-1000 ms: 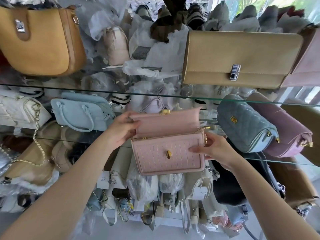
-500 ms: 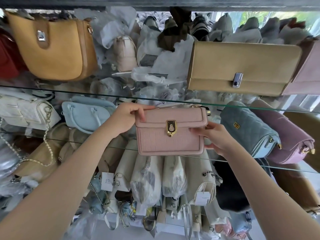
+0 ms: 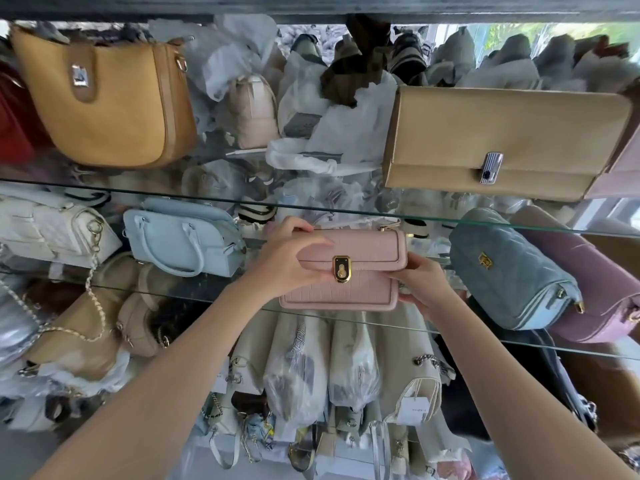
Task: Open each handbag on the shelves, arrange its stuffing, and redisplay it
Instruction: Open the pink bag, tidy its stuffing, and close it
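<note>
Left of the pink, crocodile-embossed rectangular flap handbag [image 3: 363, 245], a pale blue domed handbag [image 3: 180, 237] could be knocked by the left hand [image 3: 291, 259], whose grip is clamped over the pink bag's upper left corner. The bag is held aloft, clasp fastened. Its lower right corner is clamped in the grip of the right hand [image 3: 424, 287]. If released unseated, it could be tipped against the blue-grey quilted barrel bag [image 3: 509, 268] to its right.

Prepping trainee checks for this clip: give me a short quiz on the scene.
1. True or false: the flap of the pink handbag is down over its front.
2. Which bag lies to its right? A) red bag B) blue quilted bag C) white chain bag
3. Fill in: the left hand grips the flap end; the ___ hand holds the lower right corner.
Key: 1 true; 2 B; 3 right hand.
</note>
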